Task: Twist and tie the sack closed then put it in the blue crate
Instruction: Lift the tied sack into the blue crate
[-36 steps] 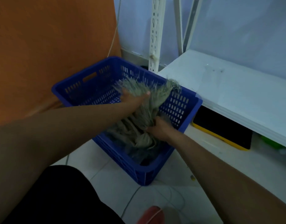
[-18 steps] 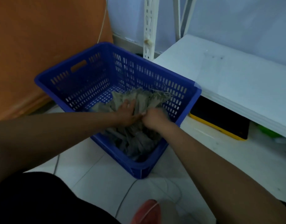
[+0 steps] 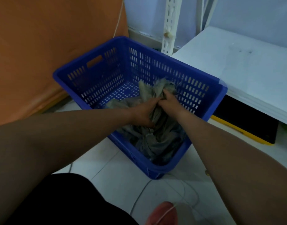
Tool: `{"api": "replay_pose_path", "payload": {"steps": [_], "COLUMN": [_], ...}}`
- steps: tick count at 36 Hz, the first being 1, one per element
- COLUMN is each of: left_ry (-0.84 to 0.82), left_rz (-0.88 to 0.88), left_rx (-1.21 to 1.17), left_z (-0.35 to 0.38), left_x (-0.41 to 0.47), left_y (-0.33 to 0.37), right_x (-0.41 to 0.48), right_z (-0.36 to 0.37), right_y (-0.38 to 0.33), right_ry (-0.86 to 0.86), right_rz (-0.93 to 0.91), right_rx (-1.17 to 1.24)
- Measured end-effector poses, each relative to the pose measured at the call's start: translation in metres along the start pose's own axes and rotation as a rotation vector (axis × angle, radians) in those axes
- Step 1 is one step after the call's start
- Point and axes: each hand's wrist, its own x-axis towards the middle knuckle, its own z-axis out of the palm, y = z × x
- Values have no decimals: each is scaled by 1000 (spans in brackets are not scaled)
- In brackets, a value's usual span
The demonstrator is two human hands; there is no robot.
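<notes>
A grey woven sack (image 3: 157, 137) lies crumpled inside the blue crate (image 3: 94, 62), filling its right and near part. Its frayed neck stands up at the back right. My left hand (image 3: 143, 113) grips the bunched neck from the left. Just to its right, my right hand (image 3: 169, 101) is closed on the same neck, a little higher. The two hands touch. The sack's lower part is partly hidden by the crate's near wall.
An orange surface (image 3: 42, 46) rises left of the crate. A white shelf board (image 3: 237, 65) runs along the right, with a black and yellow object (image 3: 246, 125) beneath it. A white slotted post (image 3: 168, 25) stands behind. White cables (image 3: 185, 192) lie on the tiled floor.
The sack has gone down from above the crate's rim to rest inside it. Both hands came together on its neck and shifted toward the crate's back right.
</notes>
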Motion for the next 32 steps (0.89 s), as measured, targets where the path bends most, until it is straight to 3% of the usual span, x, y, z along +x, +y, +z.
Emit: {"api": "replay_pose_path", "payload": {"steps": [4,5,6,9,11,15,18,20,22,25,29,32], "left_ry": [315,367,388,220,168,377,478,381,105,-247,-249,-141], "left_rz": [77,52,9,-303,-449,-306,-303,-358,-333,-413,-554,-556], "left_rx": [143,183,204,199,141,151,59,40,131,389,421,376], "left_z": [-7,-8,-7,3,9,-2,-24,-35,-37,-31,-28,-30], "left_x": [-7,-6,-4,3,2,-1,5,10,11,-2,-11,-16], "left_y": [9,11,11,12,5,-6,-8,-11,-22,-48,-78,-77], "right_x": [2,2,1,-2,0,1,-11,-19,-23,-28,-30,-29], "right_z": [-1,0,0,9,16,21,16,17,21,21,20,17], "right_y": [-14,-13,-12,-1,8,13,13,12,16,23,25,22], "right_ry": [102,99,100,54,130,351,219,-45,-269,-394,-359,-233], "right_rz": [34,62,72,71,-29,-161,-194,-49,89,171,158,61], "right_rx": [582,608,564,-22,-251,-430,-608,-707,-876,-1081,-1103,-1054]}}
